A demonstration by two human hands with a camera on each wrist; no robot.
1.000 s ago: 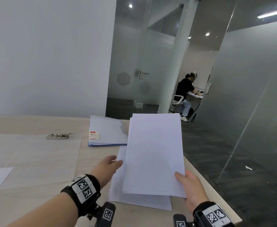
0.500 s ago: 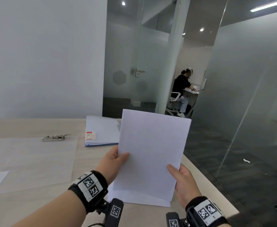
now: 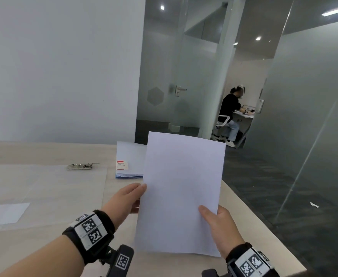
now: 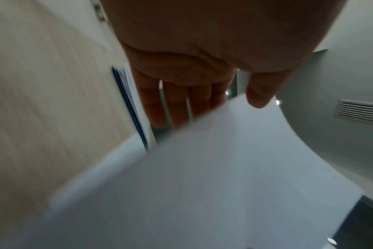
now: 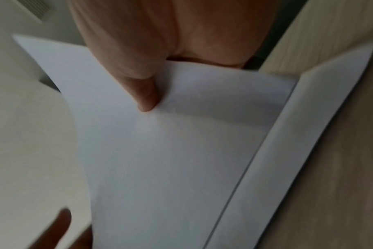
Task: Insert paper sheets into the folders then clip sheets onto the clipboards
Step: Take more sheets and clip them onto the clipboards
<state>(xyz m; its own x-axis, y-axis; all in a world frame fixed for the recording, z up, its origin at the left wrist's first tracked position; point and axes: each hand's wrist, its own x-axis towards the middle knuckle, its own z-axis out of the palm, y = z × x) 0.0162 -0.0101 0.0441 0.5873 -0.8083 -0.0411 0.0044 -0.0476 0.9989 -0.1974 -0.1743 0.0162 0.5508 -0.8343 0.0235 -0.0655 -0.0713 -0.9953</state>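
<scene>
I hold a thin stack of white paper sheets [image 3: 182,192] upright above the table's right end. My left hand [image 3: 128,198] pinches its left edge, thumb in front and fingers [image 4: 177,107] behind the sheets [image 4: 202,185]. My right hand [image 3: 218,222] pinches the lower right corner, with the thumb [image 5: 143,87] pressed on the sheets' face [image 5: 170,160]. More white paper [image 5: 309,134] lies flat on the table under them. A pile of blue folders [image 3: 131,160] with a red-and-white label lies just behind. A clear clipboard [image 3: 44,192] with a metal clip [image 3: 82,166] lies to the left.
The pale wooden table [image 3: 44,152] ends in a right edge [image 3: 264,226] close to my right hand, with dark floor beyond it. A small white label [image 3: 4,213] shows at the clipboard's near left. A person sits at a desk [image 3: 230,112] in the far room behind glass walls.
The sheets have come up off the pile on the table and now stand more upright. My left hand has moved from beside them to pinching their left edge.
</scene>
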